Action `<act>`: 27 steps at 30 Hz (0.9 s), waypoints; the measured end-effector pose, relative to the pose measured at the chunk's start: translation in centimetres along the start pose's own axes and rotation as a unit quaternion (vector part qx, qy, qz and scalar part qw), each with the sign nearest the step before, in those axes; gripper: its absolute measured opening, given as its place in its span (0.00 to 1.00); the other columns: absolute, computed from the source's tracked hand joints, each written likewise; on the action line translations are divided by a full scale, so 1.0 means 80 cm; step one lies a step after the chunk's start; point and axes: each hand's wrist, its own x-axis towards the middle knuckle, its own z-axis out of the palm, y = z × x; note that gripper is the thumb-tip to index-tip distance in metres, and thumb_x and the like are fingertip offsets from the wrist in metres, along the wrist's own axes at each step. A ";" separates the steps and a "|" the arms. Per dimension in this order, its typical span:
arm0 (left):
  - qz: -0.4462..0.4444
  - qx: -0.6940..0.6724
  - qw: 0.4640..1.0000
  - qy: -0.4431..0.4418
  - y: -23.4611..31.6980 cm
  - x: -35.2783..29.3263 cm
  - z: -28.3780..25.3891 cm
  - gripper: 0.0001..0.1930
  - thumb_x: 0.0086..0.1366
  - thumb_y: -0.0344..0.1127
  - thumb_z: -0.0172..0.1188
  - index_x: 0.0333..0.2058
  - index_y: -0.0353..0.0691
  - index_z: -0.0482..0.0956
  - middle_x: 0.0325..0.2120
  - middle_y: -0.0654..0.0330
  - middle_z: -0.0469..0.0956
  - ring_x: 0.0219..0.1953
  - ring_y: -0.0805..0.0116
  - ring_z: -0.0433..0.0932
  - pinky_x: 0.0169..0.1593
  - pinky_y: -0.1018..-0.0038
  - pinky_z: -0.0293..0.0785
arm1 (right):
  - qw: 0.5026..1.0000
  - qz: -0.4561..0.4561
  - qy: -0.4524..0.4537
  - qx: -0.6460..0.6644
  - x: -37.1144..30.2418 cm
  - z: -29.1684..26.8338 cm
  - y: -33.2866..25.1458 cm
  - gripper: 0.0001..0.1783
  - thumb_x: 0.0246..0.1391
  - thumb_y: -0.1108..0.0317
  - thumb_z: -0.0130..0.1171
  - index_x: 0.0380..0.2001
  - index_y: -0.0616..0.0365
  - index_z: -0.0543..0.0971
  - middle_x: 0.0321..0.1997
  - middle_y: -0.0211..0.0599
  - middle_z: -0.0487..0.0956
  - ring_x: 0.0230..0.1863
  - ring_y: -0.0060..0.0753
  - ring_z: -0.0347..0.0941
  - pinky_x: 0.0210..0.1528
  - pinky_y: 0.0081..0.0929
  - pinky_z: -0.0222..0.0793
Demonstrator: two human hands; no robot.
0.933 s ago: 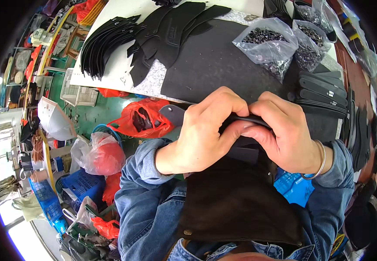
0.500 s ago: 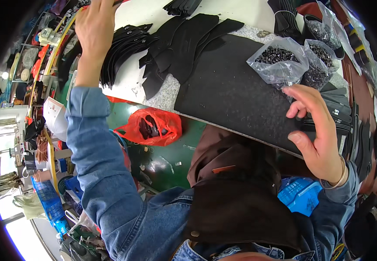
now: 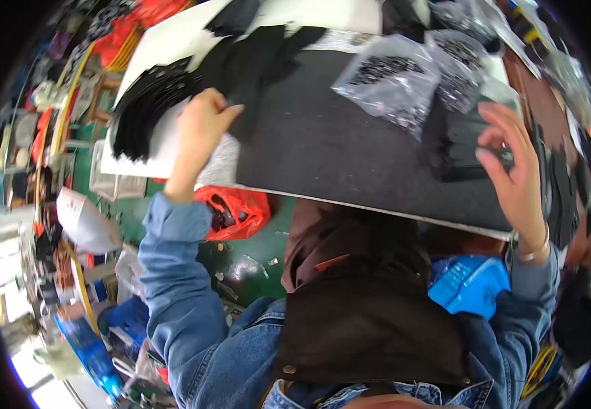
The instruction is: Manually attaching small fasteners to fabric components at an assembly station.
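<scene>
My left hand (image 3: 200, 136) is over the left part of the table, beside loose black flat pieces (image 3: 251, 68). Its fingers are bent and smeared by motion, so whether they pinch one of these cannot be made out. Left of it lies a fanned stack of black strips (image 3: 139, 112). My right hand (image 3: 517, 170) hovers at the right edge of the black mat (image 3: 350, 146). Its thumb and forefinger are curved with a gap between them, and nothing shows in them. Beneath its fingers are black strips in a pile (image 3: 456, 146).
Clear plastic bags of small dark parts (image 3: 387, 68) (image 3: 456, 58) stand at the mat's far right. A red plastic bag (image 3: 248, 211) sits below the front edge. To the right, a brown surface (image 3: 531, 88) carries more black strips. A blue basket (image 3: 469, 283) is near my right forearm.
My left hand has come back from the table's far left corner to the loose black pieces. My right hand has shifted slightly right. The head view has moved too.
</scene>
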 end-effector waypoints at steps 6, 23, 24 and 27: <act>0.077 -0.303 0.950 -0.012 0.090 -0.059 -0.074 0.11 0.53 0.27 0.61 0.26 0.37 0.65 0.21 0.69 0.60 0.24 0.82 0.59 0.28 0.84 0.57 | 0.976 -0.020 -0.002 -0.217 -0.016 -0.050 0.104 0.12 0.46 0.72 0.57 0.36 0.60 0.74 0.34 0.39 0.75 0.37 0.40 0.72 0.37 0.31 0.67; 0.248 -0.075 0.965 0.043 0.156 -0.138 0.051 0.12 0.46 0.28 0.66 0.28 0.37 0.71 0.28 0.54 0.73 0.30 0.57 0.71 0.33 0.68 0.68 | 0.906 -0.193 -0.053 -0.374 -0.024 -0.035 0.128 0.12 0.42 0.74 0.51 0.34 0.57 0.73 0.31 0.33 0.74 0.36 0.35 0.71 0.41 0.29 0.65; 0.235 -0.095 0.967 0.034 0.149 -0.141 0.057 0.15 0.44 0.32 0.67 0.30 0.37 0.72 0.35 0.53 0.71 0.38 0.54 0.69 0.40 0.65 0.66 | 0.910 -0.184 0.012 -0.371 -0.023 -0.034 0.130 0.13 0.42 0.75 0.51 0.35 0.57 0.74 0.31 0.34 0.75 0.35 0.36 0.71 0.41 0.29 0.65; 0.325 -0.094 0.940 0.051 0.137 -0.159 0.048 0.18 0.42 0.31 0.68 0.33 0.36 0.72 0.34 0.54 0.71 0.39 0.54 0.70 0.43 0.63 0.65 | 0.909 -0.188 0.170 -0.330 -0.015 -0.035 0.115 0.15 0.41 0.79 0.53 0.36 0.58 0.76 0.32 0.35 0.76 0.35 0.39 0.71 0.39 0.29 0.66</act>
